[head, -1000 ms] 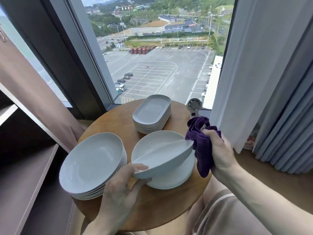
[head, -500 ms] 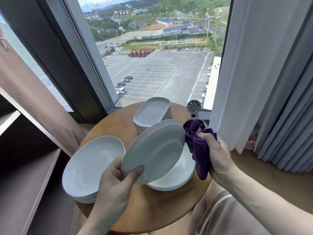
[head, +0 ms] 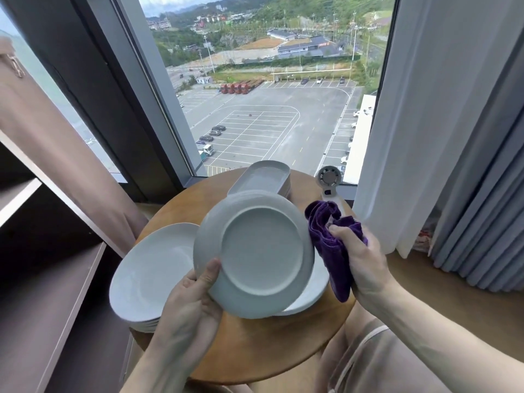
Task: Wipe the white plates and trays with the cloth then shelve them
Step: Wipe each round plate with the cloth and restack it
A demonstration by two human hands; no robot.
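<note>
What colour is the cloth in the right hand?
Purple cloth, held by the right hand; head view.

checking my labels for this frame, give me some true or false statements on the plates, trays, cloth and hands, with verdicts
1. The left hand holds a white plate with its underside toward the camera. True.
2. The right hand grips a green cloth. False: the cloth is purple.
3. The stack of oblong trays sits at the far side of the table. True.
4. The cloth is spread flat over the white plate's base. False: it is bunched in the right hand, beside the plate's right rim.
5. The right hand carries the stack of round plates. False: it stands on the table, left of the held plate.
</note>
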